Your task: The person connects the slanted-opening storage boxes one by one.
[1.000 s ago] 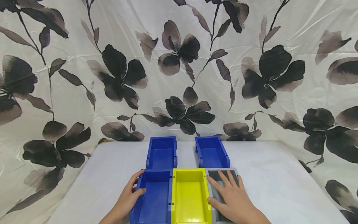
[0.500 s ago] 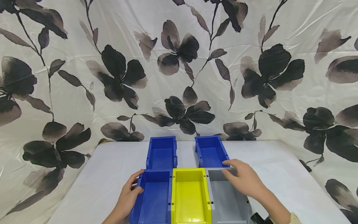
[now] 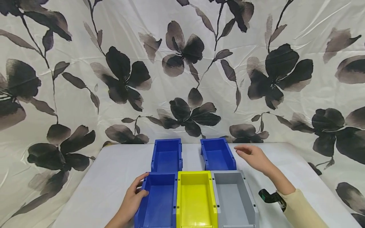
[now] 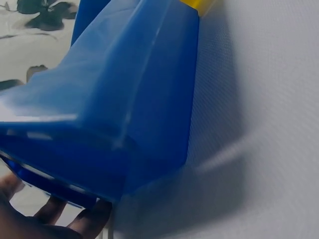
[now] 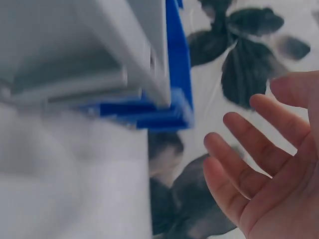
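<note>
My left hand (image 3: 129, 199) holds the left side wall of the front blue storage bin (image 3: 159, 202), its thumb over the rim. In the left wrist view, fingers (image 4: 92, 219) curl at the end of that bin (image 4: 144, 99). A yellow bin (image 3: 196, 199) stands beside it, then a grey bin (image 3: 233, 199), the three side by side. My right hand (image 3: 255, 158) is raised just right of the rear right blue bin (image 3: 218, 158), its fingers loosely bent and holding nothing. In the right wrist view, the fingers (image 5: 239, 172) are spread apart from the bins.
Another blue bin (image 3: 166, 156) stands at the rear left, with a gap between it and the rear right one. All stand on a white-covered table (image 3: 94, 180). A floral cloth (image 3: 216, 72) hangs behind. A black wrist device (image 3: 272, 198) sits by the right sleeve.
My right hand has left the grey bin, rising and moving back and right to beside the rear right blue bin. The left hand keeps its hold on the front blue bin.
</note>
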Action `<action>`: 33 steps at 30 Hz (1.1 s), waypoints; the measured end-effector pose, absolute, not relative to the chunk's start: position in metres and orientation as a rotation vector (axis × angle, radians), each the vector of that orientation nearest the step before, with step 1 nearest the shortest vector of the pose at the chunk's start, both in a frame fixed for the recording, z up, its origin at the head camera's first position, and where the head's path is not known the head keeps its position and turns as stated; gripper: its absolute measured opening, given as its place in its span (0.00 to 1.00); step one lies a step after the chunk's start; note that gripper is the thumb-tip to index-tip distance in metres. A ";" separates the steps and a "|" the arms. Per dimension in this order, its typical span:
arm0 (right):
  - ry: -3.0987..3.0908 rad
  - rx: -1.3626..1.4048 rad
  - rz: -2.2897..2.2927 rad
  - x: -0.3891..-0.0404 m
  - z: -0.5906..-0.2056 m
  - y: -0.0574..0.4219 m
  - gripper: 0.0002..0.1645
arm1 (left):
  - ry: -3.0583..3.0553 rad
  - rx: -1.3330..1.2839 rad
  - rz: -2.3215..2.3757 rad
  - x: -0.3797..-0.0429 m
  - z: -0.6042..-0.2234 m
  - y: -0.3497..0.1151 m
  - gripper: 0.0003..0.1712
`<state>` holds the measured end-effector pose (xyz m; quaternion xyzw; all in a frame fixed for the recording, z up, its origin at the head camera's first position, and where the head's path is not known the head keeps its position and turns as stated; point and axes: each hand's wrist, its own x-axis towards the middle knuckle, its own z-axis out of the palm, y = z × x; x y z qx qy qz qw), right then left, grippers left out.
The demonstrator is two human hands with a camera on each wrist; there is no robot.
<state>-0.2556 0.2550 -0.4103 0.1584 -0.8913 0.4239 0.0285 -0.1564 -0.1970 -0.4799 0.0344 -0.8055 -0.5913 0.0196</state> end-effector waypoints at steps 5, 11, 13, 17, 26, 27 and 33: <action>-2.774 0.405 1.497 -0.274 -0.419 0.265 0.23 | -2.495 0.079 -1.842 -0.158 -0.482 -0.199 0.37; -2.815 0.330 1.663 -0.286 -0.437 0.266 0.29 | -2.506 0.045 -1.857 -0.159 -0.484 -0.202 0.37; -2.817 0.313 1.712 -0.288 -0.445 0.266 0.31 | -2.507 0.025 -1.871 -0.159 -0.485 -0.203 0.37; -2.780 0.311 1.796 -0.291 -0.459 0.267 0.33 | -2.511 -0.005 -1.893 -0.158 -0.485 -0.205 0.37; -2.657 0.362 1.942 -0.294 -0.476 0.259 0.36 | -2.516 0.016 -1.878 -0.157 -0.486 -0.210 0.37; -2.656 0.357 1.942 -0.294 -0.475 0.260 0.37 | -2.510 0.017 -1.887 -0.158 -0.486 -0.210 0.37; -2.665 0.330 1.888 -0.291 -0.471 0.263 0.35 | -2.515 -0.007 -1.890 -0.159 -0.488 -0.209 0.37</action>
